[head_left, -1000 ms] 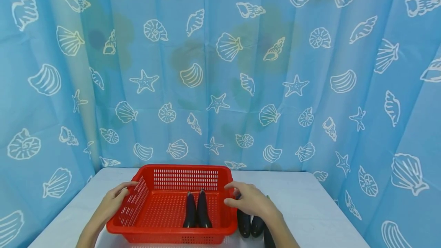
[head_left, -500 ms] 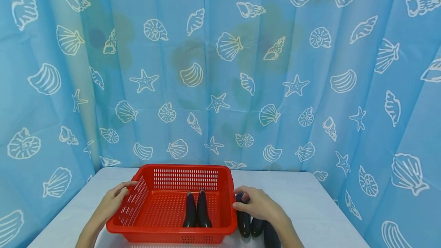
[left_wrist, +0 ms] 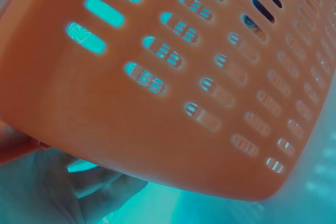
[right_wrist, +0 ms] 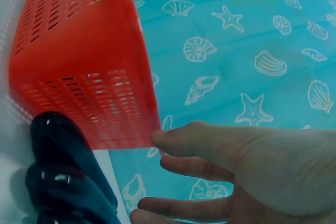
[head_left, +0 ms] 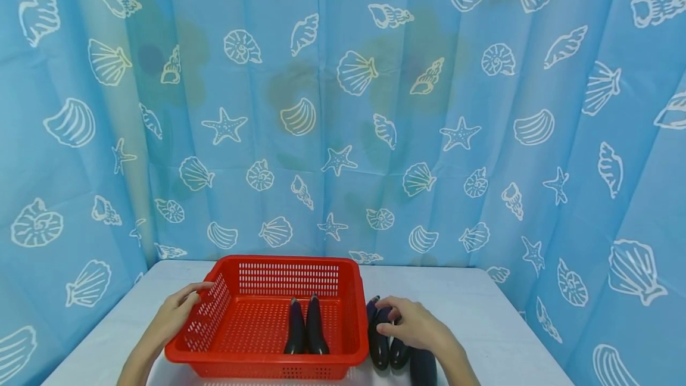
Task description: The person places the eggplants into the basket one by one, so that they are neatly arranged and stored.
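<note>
A red perforated basket (head_left: 257, 367) has two dark eggplants (head_left: 296, 329) lying side by side inside, right of its middle. At the basket's left rim is my left hand (head_left: 174, 314); in the left wrist view its fingers (left_wrist: 113, 184) are at the underside of the basket's rim (left_wrist: 131, 145). My right hand (head_left: 415, 323) hovers with parted fingers over several eggplants (head_left: 379, 344) beside the basket's right wall. The right wrist view shows that hand (right_wrist: 252, 177) holding nothing, with the outer eggplants (right_wrist: 68, 177) beyond its fingertips.
The basket stands on a white table (head_left: 482, 326), with a pale perforated surface partly showing under its front edge. A blue curtain (head_left: 332, 106) with white shells and starfish hangs behind and at both sides.
My right hand has moved right, from the basket's right rim to over the outer eggplants, uncovering more of them. My left hand and the basket have stayed in place.
</note>
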Available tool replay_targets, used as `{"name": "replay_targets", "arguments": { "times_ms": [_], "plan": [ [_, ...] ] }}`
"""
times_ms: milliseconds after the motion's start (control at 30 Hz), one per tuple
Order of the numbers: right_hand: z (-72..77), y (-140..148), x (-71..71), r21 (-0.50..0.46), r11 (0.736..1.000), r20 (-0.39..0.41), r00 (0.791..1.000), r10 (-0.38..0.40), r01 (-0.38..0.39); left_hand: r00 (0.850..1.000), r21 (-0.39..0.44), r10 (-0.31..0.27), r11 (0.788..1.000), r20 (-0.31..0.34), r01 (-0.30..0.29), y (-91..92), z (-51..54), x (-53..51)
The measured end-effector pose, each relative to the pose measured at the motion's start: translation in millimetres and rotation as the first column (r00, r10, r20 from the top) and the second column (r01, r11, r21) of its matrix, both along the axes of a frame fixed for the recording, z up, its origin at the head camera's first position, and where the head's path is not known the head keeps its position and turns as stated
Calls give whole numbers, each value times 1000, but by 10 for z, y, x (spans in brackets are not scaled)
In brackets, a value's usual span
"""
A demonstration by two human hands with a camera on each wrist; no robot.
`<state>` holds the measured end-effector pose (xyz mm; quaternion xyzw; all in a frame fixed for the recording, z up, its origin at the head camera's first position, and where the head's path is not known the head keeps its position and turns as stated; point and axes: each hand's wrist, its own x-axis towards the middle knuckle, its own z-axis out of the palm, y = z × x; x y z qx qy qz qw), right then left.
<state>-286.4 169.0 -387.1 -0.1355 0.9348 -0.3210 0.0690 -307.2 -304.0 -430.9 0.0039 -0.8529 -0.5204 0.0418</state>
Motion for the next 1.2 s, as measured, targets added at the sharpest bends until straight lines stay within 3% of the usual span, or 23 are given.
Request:
{"name": "replay_targets", "arguments": {
  "times_ms": [267,533,1200],
  "plan": [
    [-92,106,-22,2,1000,30,999,-28,28,1000,2,7,1000,2,-7,1,-4,-1],
    [-128,179,-60,63,994,25,995,-96,95,1000,-4,9,1000,-1,-9,0,2,4],
    [-210,464,-111,96,991,28,995,-100,97,1000,2,4,1000,-6,-4,6,3,2]
  ]
}}
